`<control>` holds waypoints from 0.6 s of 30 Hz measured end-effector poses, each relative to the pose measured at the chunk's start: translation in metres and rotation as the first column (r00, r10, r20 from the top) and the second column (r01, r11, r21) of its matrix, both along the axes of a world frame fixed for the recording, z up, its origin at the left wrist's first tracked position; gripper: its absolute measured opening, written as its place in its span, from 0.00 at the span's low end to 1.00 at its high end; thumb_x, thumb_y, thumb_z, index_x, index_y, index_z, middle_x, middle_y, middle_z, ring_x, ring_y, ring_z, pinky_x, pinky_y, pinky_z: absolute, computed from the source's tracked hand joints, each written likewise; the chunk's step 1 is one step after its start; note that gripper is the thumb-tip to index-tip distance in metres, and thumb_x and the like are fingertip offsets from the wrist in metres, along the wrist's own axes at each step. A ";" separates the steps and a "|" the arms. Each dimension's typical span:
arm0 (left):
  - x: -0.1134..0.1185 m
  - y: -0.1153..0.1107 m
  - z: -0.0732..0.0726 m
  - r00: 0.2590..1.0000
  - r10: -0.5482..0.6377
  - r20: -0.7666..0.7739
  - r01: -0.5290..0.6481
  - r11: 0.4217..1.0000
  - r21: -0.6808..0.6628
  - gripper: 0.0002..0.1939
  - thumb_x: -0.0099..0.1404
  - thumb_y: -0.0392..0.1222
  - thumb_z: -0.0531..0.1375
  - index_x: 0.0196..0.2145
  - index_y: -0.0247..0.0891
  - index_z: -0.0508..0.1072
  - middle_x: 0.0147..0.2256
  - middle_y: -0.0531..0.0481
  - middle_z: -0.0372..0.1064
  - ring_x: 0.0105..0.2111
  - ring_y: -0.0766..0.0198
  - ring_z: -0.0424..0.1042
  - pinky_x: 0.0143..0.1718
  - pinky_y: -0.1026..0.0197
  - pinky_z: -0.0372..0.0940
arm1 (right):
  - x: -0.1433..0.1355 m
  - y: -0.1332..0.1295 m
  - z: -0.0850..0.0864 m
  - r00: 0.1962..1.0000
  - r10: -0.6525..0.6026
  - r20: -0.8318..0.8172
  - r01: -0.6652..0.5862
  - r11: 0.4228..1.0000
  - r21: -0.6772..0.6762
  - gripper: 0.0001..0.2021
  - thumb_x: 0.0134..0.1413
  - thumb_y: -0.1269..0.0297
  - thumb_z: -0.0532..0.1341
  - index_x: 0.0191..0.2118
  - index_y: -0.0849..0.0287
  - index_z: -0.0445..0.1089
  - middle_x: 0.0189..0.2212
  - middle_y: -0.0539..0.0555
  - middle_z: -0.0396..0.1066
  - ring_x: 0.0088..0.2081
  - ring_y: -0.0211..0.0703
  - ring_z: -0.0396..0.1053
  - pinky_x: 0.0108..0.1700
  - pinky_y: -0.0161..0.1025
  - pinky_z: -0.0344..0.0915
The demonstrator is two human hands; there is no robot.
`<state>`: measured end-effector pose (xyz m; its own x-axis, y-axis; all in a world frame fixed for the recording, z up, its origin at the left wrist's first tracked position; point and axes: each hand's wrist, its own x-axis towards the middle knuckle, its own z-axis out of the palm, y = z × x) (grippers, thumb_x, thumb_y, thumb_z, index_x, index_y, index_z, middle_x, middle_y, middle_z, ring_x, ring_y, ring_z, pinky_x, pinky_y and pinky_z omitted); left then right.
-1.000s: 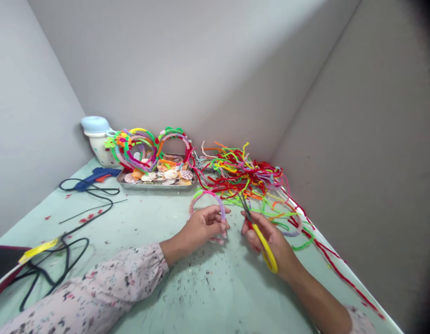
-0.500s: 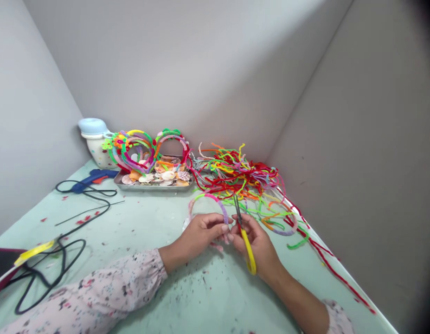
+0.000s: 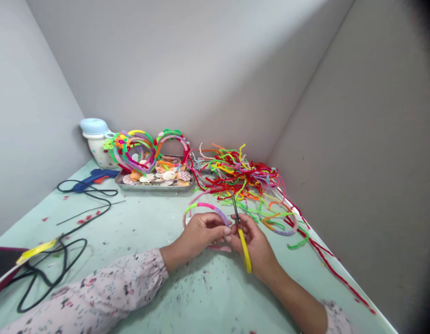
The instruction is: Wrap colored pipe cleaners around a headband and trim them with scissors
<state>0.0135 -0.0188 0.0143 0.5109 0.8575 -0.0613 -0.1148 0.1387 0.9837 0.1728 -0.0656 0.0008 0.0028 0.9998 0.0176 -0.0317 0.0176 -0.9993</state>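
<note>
A fuzzy multicoloured headband (image 3: 208, 205) in green, pink and purple arches up from my left hand (image 3: 202, 234), whose fingers are closed on its right end. Yellow-handled scissors (image 3: 245, 253) rest in my right hand (image 3: 258, 246), blades pointing up and away. The fingertips of both hands nearly meet at the headband's end; what the right fingertips pinch there is too small to tell. A pink fuzzy strip (image 3: 220, 248) shows just below the left fingers.
Behind stand a metal tray (image 3: 155, 187) of shells with finished headbands (image 3: 136, 134), and a tangled pile of pipe cleaners (image 3: 235, 171). At the left are a blue glue gun (image 3: 93, 178), black cable (image 3: 84, 227) and a lidded white container (image 3: 99, 150).
The headband has tilted lower and to the left in my left hand. The scissors have shifted slightly left with my right hand. More of the pink strip lies sideways under the fingers.
</note>
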 end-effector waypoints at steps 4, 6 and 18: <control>-0.002 0.001 0.004 0.998 0.067 -0.015 -0.065 0.995 0.081 0.13 0.56 0.48 0.66 0.28 0.34 0.74 0.21 0.53 0.69 0.21 0.70 0.66 0.23 0.68 0.60 | 0.001 -0.001 -0.001 0.999 0.018 0.038 -0.018 1.000 -0.005 0.26 0.45 0.57 0.68 0.49 0.54 0.61 0.30 0.48 0.66 0.32 0.40 0.68 0.34 0.38 0.69; -0.003 0.003 0.007 0.992 0.125 -0.026 -0.122 0.989 0.080 0.13 0.56 0.48 0.66 0.27 0.34 0.74 0.20 0.53 0.69 0.21 0.69 0.66 0.24 0.67 0.60 | 0.002 -0.001 -0.004 0.997 0.001 0.080 -0.001 1.000 -0.001 0.26 0.45 0.57 0.68 0.49 0.55 0.62 0.32 0.49 0.67 0.34 0.41 0.69 0.36 0.40 0.69; 0.000 0.003 0.005 0.997 0.055 0.060 -0.050 0.995 -0.082 0.13 0.56 0.47 0.66 0.29 0.33 0.73 0.21 0.53 0.68 0.21 0.71 0.65 0.23 0.68 0.59 | 0.004 -0.003 -0.008 0.987 -0.003 0.160 -0.002 1.000 0.026 0.22 0.47 0.63 0.66 0.49 0.56 0.62 0.33 0.51 0.70 0.35 0.42 0.70 0.38 0.39 0.69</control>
